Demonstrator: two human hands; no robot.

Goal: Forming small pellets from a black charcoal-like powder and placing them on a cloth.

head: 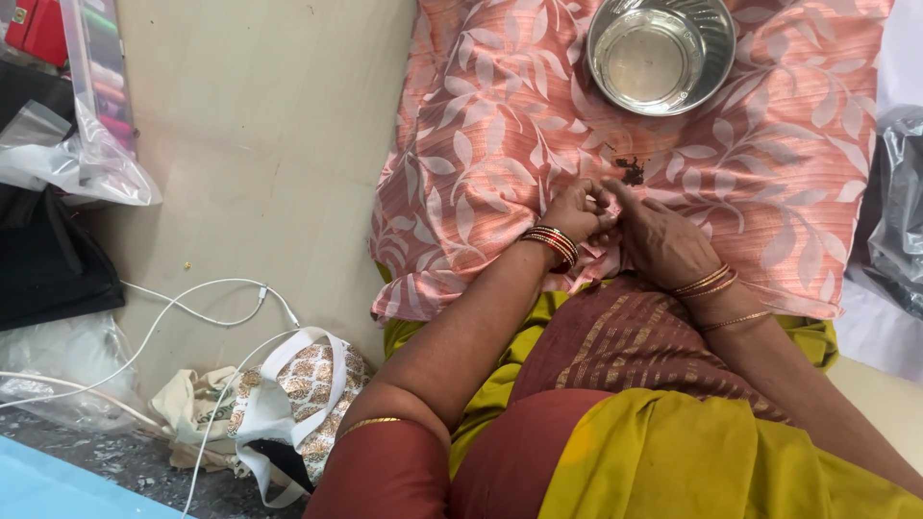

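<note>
Both hands met at the middle of a pink pillow (500,125) w/ a pale leaf print. Left hand (577,213) was curled, fingers (598,197) bent in & pinched on sth tiny; what exactly, can't tell. Right hand (661,240) lay back-up just beside it, fingers (620,192) drawn together at the same spot, tips touching the left's; whether they gripped anything, can't tell. Red & gold bangles (552,242) on left wrist, thin gold ones on the right.

Just above the fingertips sat a small dark clump (632,171) on the pillow: blackish, crumbly, irregular, a few loose specks near it. Too small to say what it was.

Steel bowl (661,54) stood on the pillow's far part, well apart from the hands, round, shiny, w/ clear liquid inside.

Pillow rested on the person's lap & the floor (260,144). To the left: white cable (192,308), printed cloth bag (288,404), clear plastic bags (87,154). A grey plastic bag at far right edge.
</note>
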